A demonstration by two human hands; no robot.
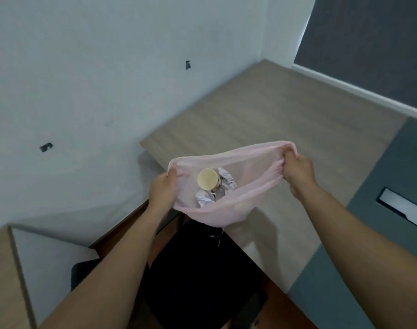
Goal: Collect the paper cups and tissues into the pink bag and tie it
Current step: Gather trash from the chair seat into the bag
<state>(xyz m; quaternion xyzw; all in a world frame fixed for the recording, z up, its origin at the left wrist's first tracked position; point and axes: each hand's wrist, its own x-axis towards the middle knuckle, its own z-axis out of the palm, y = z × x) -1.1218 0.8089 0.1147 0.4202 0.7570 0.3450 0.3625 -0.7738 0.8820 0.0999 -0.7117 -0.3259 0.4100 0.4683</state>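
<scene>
Pink bag (226,210) hangs stretched between both hands, mouth running left to right: left hand (162,188) and right hand (297,173) each pinch an opposite rim end in curled fingers, equally near for tying.

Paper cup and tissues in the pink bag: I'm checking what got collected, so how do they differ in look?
The paper cup is cream-coloured; the tissues are white. The paper cup shows a smooth round end; the tissues are crumpled, irregular wads. Both lie inside the pink bag, which the left hand and right hand hold open.
</scene>
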